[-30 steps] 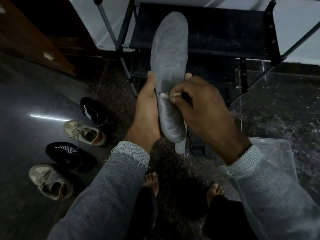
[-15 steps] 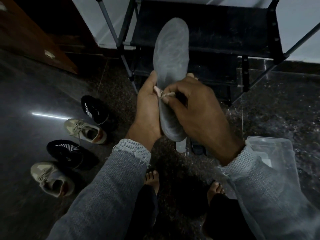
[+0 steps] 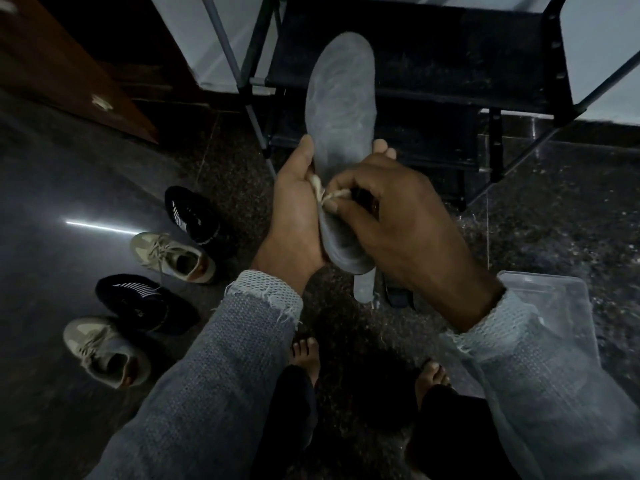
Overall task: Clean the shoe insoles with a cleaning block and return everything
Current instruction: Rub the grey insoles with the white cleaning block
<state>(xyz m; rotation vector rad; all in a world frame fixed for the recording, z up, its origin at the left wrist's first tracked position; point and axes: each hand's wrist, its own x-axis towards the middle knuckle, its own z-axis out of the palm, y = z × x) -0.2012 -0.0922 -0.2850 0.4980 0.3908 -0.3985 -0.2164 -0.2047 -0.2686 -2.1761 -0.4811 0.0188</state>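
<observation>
Nearest: bare feet point(image 3: 304, 355) at 6 o'clock on dark speckled floor point(image 3: 554, 230), grey knit sleeves point(image 3: 221, 358) coming up from both lower corners.

Clear plastic box point(image 3: 554, 306) on the floor at 4 o'clock, partly behind the right sleeve.

Four shoes at 8 to 9 o'clock, alternating: beige sneaker point(image 3: 104, 351), black shoe point(image 3: 142, 303), second beige sneaker point(image 3: 173, 256), second black shoe point(image 3: 192, 214).

Mid-frame: left hand point(image 3: 294, 220) grips the grey insole point(image 3: 341, 109) at its lower half, thumb on the left edge, fingertips showing past the right edge. Long axis near vertical, 6 to 12 o'clock, wide toe end pointing at 12, heel end at 6 by the wrists. Upper face toward camera.

Right hand point(image 3: 398, 223) fingers curled, pinching a small pale cleaning block point(image 3: 325, 195) against the insole's left edge at mid-length, touching the left thumb.

More insoles point(image 3: 363, 289) on the floor just below the held one, mostly hidden by the hands.

Far: black shoe rack point(image 3: 433, 64) at 12 o'clock, wooden furniture point(image 3: 69, 74) at 10.
</observation>
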